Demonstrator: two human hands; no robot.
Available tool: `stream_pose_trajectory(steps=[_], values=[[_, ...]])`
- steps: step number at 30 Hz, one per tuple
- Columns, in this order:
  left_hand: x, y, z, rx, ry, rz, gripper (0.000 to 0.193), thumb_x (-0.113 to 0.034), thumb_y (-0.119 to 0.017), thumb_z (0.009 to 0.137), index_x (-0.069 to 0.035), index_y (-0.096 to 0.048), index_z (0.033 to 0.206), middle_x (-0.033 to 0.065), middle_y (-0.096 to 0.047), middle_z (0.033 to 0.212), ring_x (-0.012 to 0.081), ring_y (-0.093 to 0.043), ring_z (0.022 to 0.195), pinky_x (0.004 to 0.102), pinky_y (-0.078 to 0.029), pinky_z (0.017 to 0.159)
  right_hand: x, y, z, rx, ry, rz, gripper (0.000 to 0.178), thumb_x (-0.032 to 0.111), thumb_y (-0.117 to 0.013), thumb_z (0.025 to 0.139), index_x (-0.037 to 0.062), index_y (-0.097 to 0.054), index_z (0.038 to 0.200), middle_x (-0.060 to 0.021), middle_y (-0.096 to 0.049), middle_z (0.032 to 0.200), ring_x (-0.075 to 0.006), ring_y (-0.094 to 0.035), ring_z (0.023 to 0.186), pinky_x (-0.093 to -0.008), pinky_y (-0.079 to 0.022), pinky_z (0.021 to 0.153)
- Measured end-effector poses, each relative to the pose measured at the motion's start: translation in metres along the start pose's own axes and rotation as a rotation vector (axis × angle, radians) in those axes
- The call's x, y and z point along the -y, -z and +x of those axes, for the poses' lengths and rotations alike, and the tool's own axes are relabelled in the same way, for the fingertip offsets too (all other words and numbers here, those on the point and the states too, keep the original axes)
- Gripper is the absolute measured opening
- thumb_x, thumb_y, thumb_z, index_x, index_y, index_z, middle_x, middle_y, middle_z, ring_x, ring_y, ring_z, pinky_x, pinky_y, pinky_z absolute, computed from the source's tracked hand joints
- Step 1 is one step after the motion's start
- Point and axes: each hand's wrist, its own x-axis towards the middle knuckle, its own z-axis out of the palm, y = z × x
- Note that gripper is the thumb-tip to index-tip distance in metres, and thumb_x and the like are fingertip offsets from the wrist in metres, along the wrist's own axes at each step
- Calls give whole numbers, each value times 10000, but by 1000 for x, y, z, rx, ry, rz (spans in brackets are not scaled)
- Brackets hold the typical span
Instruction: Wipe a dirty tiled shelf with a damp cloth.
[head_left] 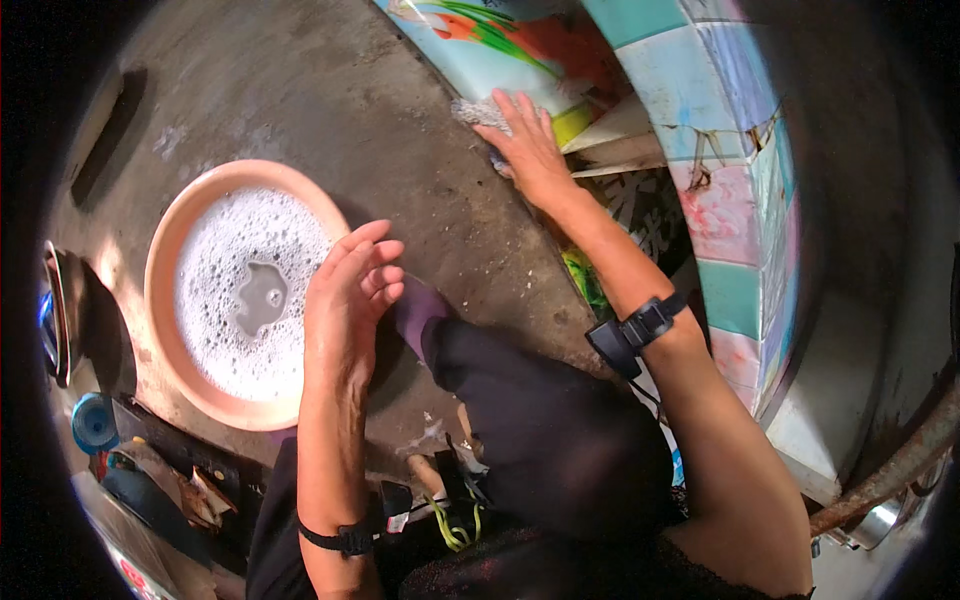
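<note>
Over the right rim of a peach-coloured basin (158, 290) hangs my left hand (350, 275), its fingers loosely bent and slightly apart, with nothing visible in them. White suds (225, 235) cover most of the water inside, and a grey patch of water (263, 300) shows through the foam. Farther off to the right, my right hand (530, 150) is stretched out with its fingers spread. It lies against a whitish, rough-textured wad (482, 110) at the foot of a glossy panel (480, 50) with an orange and green picture. The palm side is hidden.
A pillar of coloured tiles (725, 210) stands to the right, beside a light ledge (620, 138). Concrete floor (330, 90) surrounds the basin. At lower left lie a blue round object (95, 422) and assorted clutter. My black-clad knee (540, 400) is between my arms.
</note>
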Motion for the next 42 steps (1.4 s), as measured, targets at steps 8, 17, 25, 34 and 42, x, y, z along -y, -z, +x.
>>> stream_pose_trajectory(steps=[8,17,25,34,42], values=[[2,1,0,-7,28,23,281,-168,-496,858,-2,-508,1085,48,-581,869,88,-525,701,213,-449,651,1,-10,32,-179,86,9,574,-2,-651,659,199,-511,1178,-76,-210,1410,-353,-204,1280,-504,-210,1023],[-10,7,1,-4,-30,-26,263,-157,-485,863,-7,-513,1078,48,-580,870,89,-526,702,217,-452,661,-9,33,121,-456,-182,897,467,-46,-521,718,102,-531,1161,-149,-566,1069,-235,-545,989,-335,-411,888],[-8,7,2,-20,-21,-12,264,-155,-486,858,-9,-524,1075,54,-582,882,94,-533,712,219,-456,667,-25,-15,106,-168,-171,289,568,223,-624,750,287,-415,1274,-154,-265,1393,-422,-195,1274,-459,-236,1027],[-1,-14,-7,44,-19,6,255,-147,-483,858,-8,-526,1068,52,-584,866,94,-528,705,212,-451,647,5,-8,-16,-196,33,50,219,91,-565,760,121,-655,957,-40,-393,1324,-311,-290,1249,-432,-235,1044],[-1,-20,-20,90,-30,27,258,-163,-477,871,-16,-517,1079,37,-586,862,82,-533,703,202,-457,648,10,-10,-141,10,81,144,107,64,-532,719,38,-609,790,-43,-463,1267,-260,-311,1261,-437,-217,1050]])
